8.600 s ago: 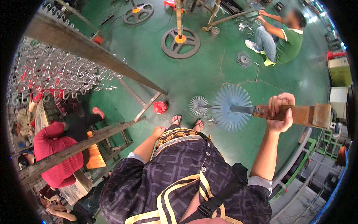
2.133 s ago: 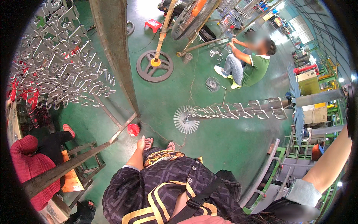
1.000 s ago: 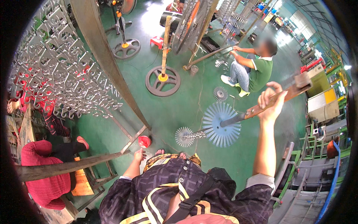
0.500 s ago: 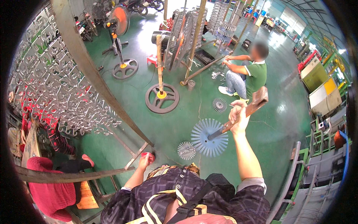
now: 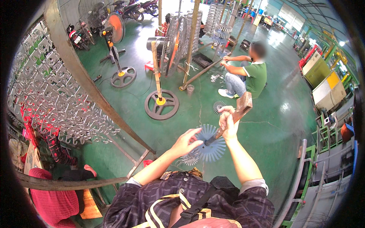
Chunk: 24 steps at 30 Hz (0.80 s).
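Note:
My right hand [image 5: 229, 126] is wrapped around the upper part of a rusty square metal post [image 5: 243, 108]. The post runs down to a blue disc [image 5: 213, 154] with radial fingers around its edge. In front of that disc, to its left, my left hand [image 5: 189, 142] is held up with thumb and fingers apart and nothing in it. Partly behind my left hand lies a smaller ring of silver radial pieces [image 5: 190, 159]. A red object [image 5: 147, 162] shows beside my left forearm, mostly covered.
Hanging silver hooks [image 5: 61, 91] fill the left side behind a metal frame bar [image 5: 99, 102]. A standing fan [image 5: 161, 104] is ahead. A seated person in green [image 5: 256, 78] works beyond the post. Another person in red [image 5: 55, 193] is at lower left.
My left hand has left the red object and risen rightward toward the blue disc, its fingers spreading. My right hand stays on the post; the view has shifted slightly.

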Tool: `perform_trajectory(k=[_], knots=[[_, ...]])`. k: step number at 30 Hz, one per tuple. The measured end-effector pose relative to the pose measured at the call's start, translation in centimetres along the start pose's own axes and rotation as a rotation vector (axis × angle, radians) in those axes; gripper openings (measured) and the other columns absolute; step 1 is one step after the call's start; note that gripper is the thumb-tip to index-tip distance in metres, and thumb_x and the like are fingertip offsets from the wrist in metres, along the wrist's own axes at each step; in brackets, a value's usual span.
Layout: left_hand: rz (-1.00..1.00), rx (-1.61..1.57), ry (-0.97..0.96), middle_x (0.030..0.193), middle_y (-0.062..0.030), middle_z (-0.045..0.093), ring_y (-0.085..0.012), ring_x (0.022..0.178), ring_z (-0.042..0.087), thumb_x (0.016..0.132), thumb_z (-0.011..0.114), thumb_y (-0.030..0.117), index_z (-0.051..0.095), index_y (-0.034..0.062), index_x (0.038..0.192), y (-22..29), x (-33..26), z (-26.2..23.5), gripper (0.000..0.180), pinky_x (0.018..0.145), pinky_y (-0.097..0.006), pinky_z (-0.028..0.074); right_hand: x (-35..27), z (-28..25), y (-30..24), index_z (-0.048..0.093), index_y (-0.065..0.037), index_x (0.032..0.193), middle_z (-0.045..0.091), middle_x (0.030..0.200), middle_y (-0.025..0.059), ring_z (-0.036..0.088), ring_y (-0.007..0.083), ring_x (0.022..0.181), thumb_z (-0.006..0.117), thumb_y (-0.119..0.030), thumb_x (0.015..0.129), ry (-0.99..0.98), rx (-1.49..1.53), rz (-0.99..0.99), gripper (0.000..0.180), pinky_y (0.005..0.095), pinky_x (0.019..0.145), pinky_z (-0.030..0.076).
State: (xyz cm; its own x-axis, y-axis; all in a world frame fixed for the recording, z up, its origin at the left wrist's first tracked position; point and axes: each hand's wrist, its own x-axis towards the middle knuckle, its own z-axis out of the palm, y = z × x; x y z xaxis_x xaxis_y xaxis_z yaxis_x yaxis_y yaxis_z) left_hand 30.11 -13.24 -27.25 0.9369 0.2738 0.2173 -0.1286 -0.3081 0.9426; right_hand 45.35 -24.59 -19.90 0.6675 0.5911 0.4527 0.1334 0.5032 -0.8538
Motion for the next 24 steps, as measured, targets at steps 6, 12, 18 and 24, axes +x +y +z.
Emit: perform_trajectory(k=[6,12,18,24], knots=[[0.054,0.065,-0.124,0.116,-0.0133,0.049,-0.0167,0.078,0.057,0.079,0.066,0.02,0.035,0.0051,0.134,0.7,2.8,3.3,0.065,0.07,-0.029,0.049,-0.1,0.6,-0.1,0.048,0.006,0.094,0.038,0.053,-0.0048,0.031,0.0024,0.043,0.047,-0.028,0.09,-0.073,-0.032,-0.021,0.034,0.0184,0.044,0.027],[0.033,0.198,-0.107,0.084,-0.0175,0.059,-0.0299,0.074,0.06,0.083,0.062,0.023,0.036,0.0009,0.123,0.6,2.9,4.3,0.053,0.065,-0.04,0.046,-0.6,1.4,0.5,0.048,0.005,0.094,0.039,0.059,-0.0046,0.032,0.0022,0.049,0.052,-0.024,0.087,-0.11,-0.01,-0.002,0.03,0.0193,0.047,0.028],[-0.111,0.29,-0.137,0.094,-0.0234,0.059,-0.0398,0.089,0.058,0.083,0.06,0.022,0.036,0.0017,0.118,2.5,2.4,3.3,0.047,0.073,-0.046,0.046,-0.3,2.2,0.7,0.048,0.004,0.096,0.039,0.058,-0.0058,0.033,0.002,0.049,0.052,-0.027,0.087,-0.203,0.011,-0.012,0.033,0.0192,0.047,0.027],[-0.077,0.324,-0.066,0.092,-0.0234,0.06,-0.041,0.086,0.058,0.083,0.059,0.022,0.036,0.0005,0.118,2.8,1.7,3.0,0.047,0.071,-0.046,0.046,0.3,2.5,1.1,0.047,0.007,0.094,0.034,0.053,-0.0071,0.028,0.0009,0.044,0.05,-0.031,0.089,-0.268,0.125,0.075,0.038,0.0181,0.042,0.022]])
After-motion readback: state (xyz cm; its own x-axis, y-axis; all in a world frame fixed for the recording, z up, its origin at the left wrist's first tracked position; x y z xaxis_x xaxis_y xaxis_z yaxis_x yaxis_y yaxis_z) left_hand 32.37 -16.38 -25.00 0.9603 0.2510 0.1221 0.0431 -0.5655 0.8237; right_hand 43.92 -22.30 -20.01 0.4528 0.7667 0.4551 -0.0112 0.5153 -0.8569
